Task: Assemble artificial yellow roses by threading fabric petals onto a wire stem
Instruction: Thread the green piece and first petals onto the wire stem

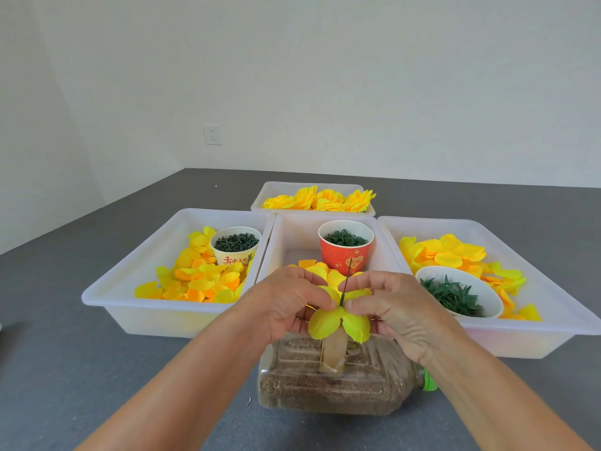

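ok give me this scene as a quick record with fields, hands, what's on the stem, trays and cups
left hand: pinches petal piece at the stem
right hand: pinches petal piece from the other side
wire stem: upright, dark, pokes up through the petal piece
petal piece: yellow-green, lobes spread
stand: plastic bottle on its side, filled with grainy brown material
far tray: finished yellow roses
left tray: loose petals, cream cup
middle tray: red cup
right tray: petals, white bowl of green parts
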Demonstrator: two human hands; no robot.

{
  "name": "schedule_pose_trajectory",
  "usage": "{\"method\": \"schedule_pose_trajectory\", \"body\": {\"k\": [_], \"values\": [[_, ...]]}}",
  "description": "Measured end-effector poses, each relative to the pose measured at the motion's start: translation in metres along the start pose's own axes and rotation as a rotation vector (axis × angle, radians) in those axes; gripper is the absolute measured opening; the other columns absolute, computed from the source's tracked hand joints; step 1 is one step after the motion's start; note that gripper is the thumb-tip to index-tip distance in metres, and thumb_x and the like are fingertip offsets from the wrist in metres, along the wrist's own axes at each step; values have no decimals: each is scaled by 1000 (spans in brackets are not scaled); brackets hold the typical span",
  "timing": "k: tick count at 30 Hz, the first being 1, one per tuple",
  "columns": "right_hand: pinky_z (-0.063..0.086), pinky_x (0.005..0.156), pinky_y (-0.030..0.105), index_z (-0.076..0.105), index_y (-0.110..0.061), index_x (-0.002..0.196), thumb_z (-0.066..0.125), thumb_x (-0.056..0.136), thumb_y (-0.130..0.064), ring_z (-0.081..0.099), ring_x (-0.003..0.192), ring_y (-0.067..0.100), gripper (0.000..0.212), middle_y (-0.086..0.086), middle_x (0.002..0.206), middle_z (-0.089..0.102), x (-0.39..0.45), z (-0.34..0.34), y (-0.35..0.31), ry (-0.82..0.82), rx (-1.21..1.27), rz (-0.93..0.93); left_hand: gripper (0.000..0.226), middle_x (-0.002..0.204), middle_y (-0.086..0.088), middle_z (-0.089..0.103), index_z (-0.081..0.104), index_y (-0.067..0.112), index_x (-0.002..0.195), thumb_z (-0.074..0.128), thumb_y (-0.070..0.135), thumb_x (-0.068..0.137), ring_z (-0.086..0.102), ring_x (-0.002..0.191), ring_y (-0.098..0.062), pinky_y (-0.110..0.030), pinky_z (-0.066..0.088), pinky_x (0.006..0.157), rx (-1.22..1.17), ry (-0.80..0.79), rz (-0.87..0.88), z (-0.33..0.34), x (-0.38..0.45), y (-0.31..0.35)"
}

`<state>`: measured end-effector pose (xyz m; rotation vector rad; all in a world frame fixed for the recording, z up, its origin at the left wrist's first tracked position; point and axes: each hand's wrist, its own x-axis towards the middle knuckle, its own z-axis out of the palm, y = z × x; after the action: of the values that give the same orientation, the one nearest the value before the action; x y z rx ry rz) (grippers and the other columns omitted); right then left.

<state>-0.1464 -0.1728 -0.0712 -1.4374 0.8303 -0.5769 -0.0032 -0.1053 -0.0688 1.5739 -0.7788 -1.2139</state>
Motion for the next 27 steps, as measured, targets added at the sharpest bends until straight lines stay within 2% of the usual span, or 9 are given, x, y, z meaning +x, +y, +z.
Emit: {"method": "schedule_pose_trajectory", "body": {"k": [7,10,15,20,27], "values": [[53,55,31,67,-6,86,65,77,10,64,62,22,19,13,75,69,3,-2,1,-52,65,82,25,63,-3,65,55,12,95,63,-6,79,60,48,-14,-22,48,45,-9,-21,-34,-1,0,2],[53,54,29,66,-6,89,63,79,8,64,60,20,18,12,73,69,4,-3,-1,-88,76,102,19,58,-2,65,55,13,89,62,-3,81,60,46,-13,-21,49,44,-11,-43,-39,-2,-1,4],[50,44,22,65,-5,90,57,82,7,62,47,14,17,8,63,67,4,-5,-4,-160,200,179,6,58,-6,64,58,9,81,59,6,86,55,56,-18,-18,46,41,-80,-86,-50,-5,-3,12],[47,40,20,64,-3,82,50,83,10,57,39,13,19,8,55,64,5,-5,-6,-181,327,258,12,52,-9,61,59,6,76,58,10,88,54,38,-14,-18,45,39,-103,-110,-52,-4,-3,17],[46,39,19,63,-1,77,51,83,9,55,40,13,17,8,52,61,8,-5,-7,-157,356,295,8,59,-6,65,62,10,76,63,10,84,57,45,-13,-18,46,41,-75,-114,-70,-6,-1,16]]}}
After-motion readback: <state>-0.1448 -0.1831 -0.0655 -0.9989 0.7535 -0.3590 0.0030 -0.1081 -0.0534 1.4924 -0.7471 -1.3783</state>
